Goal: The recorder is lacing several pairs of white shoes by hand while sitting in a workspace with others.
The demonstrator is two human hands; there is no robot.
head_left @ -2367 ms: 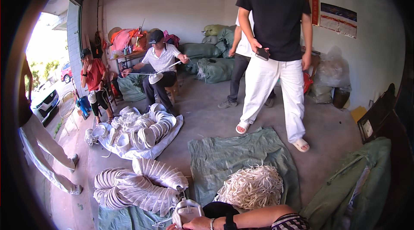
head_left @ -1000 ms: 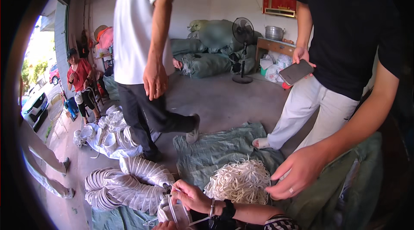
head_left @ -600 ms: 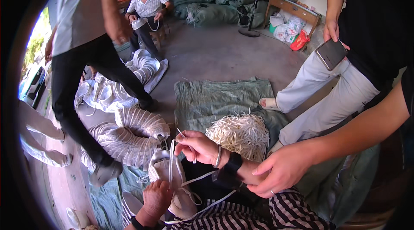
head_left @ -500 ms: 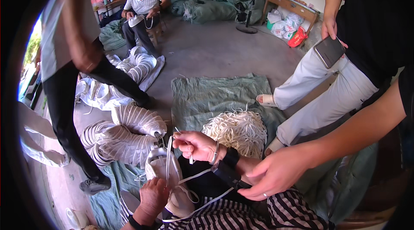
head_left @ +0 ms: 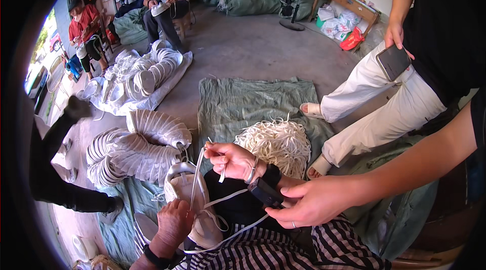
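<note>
A white shoe (head_left: 188,191) lies on my lap, against black cloth and striped trousers. My left hand (head_left: 172,223) grips the shoe from below. My right hand (head_left: 230,160) is above the shoe and pinches a white lace (head_left: 196,179) that runs taut down into it. A black device (head_left: 266,192) is strapped to my right wrist, and another person's hand (head_left: 310,203) reaches in from the right and holds it. Just beyond my right hand, a pile of white laces (head_left: 277,141) rests on a green sheet (head_left: 238,100).
Stacked rows of white shoe pieces (head_left: 136,148) lie to the left, with more on a white cloth (head_left: 144,75) beyond them. A person in white trousers (head_left: 374,113) holding a phone (head_left: 394,61) stands close on the right. A dark-trousered leg (head_left: 61,191) is at the left. Two people sit at the back.
My view has tipped down toward my lap. The other person's hand has closed on my right wrist device. The standing person at left has stepped further left. My right hand has drawn the lace up.
</note>
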